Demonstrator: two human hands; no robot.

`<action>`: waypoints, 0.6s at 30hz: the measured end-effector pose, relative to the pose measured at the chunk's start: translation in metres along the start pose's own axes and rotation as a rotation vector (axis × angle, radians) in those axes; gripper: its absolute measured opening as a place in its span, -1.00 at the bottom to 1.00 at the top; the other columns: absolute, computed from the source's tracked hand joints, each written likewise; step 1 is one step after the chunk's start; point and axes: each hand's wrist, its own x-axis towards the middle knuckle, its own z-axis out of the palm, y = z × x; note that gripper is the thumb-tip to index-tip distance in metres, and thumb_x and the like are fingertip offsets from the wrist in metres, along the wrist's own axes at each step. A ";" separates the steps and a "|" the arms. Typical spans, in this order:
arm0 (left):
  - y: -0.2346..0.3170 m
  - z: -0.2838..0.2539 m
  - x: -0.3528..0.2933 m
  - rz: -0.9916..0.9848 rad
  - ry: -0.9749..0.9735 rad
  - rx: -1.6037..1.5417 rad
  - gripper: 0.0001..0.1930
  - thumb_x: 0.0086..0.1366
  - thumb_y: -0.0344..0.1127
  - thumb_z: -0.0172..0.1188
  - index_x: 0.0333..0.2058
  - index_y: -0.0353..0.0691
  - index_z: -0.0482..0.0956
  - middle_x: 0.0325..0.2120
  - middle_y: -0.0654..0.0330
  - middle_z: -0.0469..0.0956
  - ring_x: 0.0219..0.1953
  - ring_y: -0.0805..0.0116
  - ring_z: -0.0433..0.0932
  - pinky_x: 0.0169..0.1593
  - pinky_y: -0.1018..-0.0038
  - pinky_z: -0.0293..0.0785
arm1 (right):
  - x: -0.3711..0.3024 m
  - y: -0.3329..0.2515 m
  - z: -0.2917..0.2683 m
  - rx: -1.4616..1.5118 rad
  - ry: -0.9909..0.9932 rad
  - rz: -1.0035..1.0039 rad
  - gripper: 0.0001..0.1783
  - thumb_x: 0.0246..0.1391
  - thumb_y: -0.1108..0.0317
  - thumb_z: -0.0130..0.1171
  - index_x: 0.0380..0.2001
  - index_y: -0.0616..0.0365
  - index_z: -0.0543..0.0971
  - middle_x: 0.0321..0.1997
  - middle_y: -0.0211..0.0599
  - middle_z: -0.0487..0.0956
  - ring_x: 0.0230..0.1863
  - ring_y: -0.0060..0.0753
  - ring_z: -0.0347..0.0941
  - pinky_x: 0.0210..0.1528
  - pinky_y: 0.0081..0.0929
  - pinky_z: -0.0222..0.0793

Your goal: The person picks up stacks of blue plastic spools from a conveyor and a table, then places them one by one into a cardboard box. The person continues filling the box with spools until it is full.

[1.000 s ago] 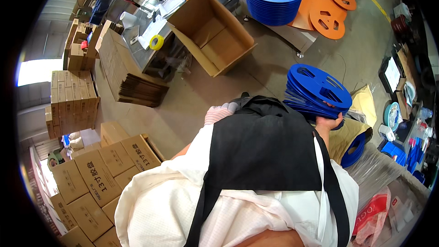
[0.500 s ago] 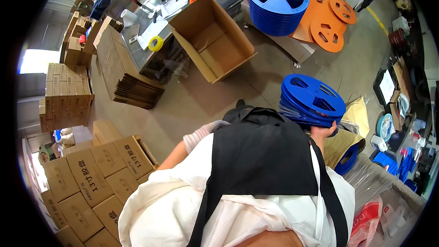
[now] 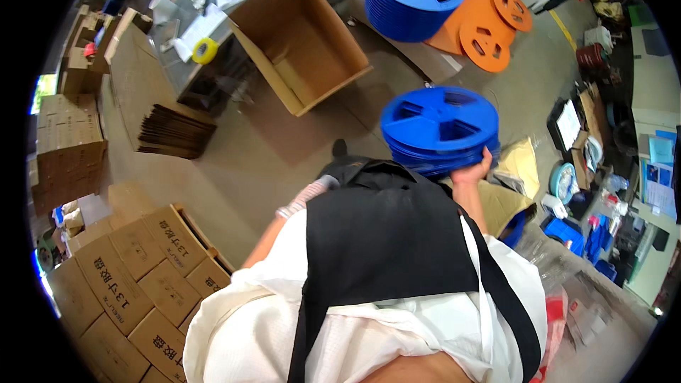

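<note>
black printed characters and numerals [image 3: 111, 280] mark the stacked brown cartons [image 3: 138, 298].

The right grip [image 3: 474, 168] is curled out front, the left grip [image 3: 312, 193] partly hidden.

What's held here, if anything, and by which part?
The right hand holds a stack of blue reels by the stack's near right edge. Whether the left hand, partly hidden by the black apron, holds anything cannot be told.

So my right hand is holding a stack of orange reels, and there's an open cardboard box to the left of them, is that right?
Not quite: the head view shows your right hand holding a stack of reels that is blue, not orange. The open cardboard box is to their left.
</note>
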 end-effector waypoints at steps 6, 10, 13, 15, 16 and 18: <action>-0.051 -0.045 -0.002 0.061 0.068 -0.871 -0.39 0.06 -0.40 0.25 0.12 -0.29 0.29 -0.06 0.06 0.44 0.04 0.24 0.41 0.17 0.33 0.28 | -0.025 -0.006 0.057 -0.096 -0.265 0.220 -0.56 -0.06 -0.07 0.02 -0.35 0.10 0.41 -0.55 -0.36 0.34 -0.45 -0.34 0.23 -0.27 -0.32 0.24; -0.054 -0.051 0.047 0.437 0.591 0.472 -0.30 -0.08 -0.34 0.31 0.11 -0.18 0.31 0.03 0.06 0.38 0.14 0.03 0.29 0.23 0.16 0.19 | -0.020 -0.015 0.057 -0.023 -0.698 0.412 -0.53 -0.06 -0.10 0.08 -0.34 0.07 0.30 -0.62 -0.49 0.14 -0.55 -0.49 0.00 -0.41 -0.44 0.02; -0.024 -0.052 0.069 0.689 0.478 0.778 -0.25 -0.19 -0.27 0.33 0.09 -0.11 0.35 0.10 0.06 0.32 0.20 -0.01 0.21 0.26 0.06 0.12 | -0.031 -0.011 0.062 -0.007 -0.853 0.472 -0.52 -0.04 -0.11 0.09 -0.34 0.07 0.30 -0.65 -0.51 0.14 -0.59 -0.51 0.02 -0.42 -0.45 0.05; -0.020 -0.051 0.081 0.834 0.385 0.896 -0.33 -0.16 -0.25 0.28 0.04 -0.11 0.38 0.07 0.07 0.35 0.19 0.01 0.24 0.26 0.05 0.13 | -0.042 -0.006 0.068 0.001 -0.920 0.494 -0.52 -0.02 -0.12 0.09 -0.34 0.08 0.30 -0.66 -0.51 0.14 -0.61 -0.51 0.04 -0.42 -0.45 0.07; -0.020 -0.050 0.085 0.882 0.341 0.924 -0.40 -0.13 -0.26 0.25 0.00 -0.12 0.41 0.05 0.09 0.37 0.18 0.03 0.26 0.26 0.04 0.13 | -0.046 -0.004 0.068 -0.009 -0.928 0.512 -0.51 -0.02 -0.12 0.09 -0.33 0.08 0.30 -0.66 -0.51 0.14 -0.60 -0.51 0.06 -0.41 -0.44 0.08; -0.028 -0.051 0.093 0.941 0.260 0.972 -0.50 -0.09 -0.29 0.20 -0.07 -0.12 0.44 -0.02 0.12 0.42 0.15 0.08 0.30 0.27 0.05 0.12 | -0.050 0.000 0.071 -0.013 -0.956 0.541 -0.51 -0.01 -0.13 0.09 -0.33 0.07 0.29 -0.66 -0.50 0.16 -0.60 -0.51 0.09 -0.41 -0.43 0.10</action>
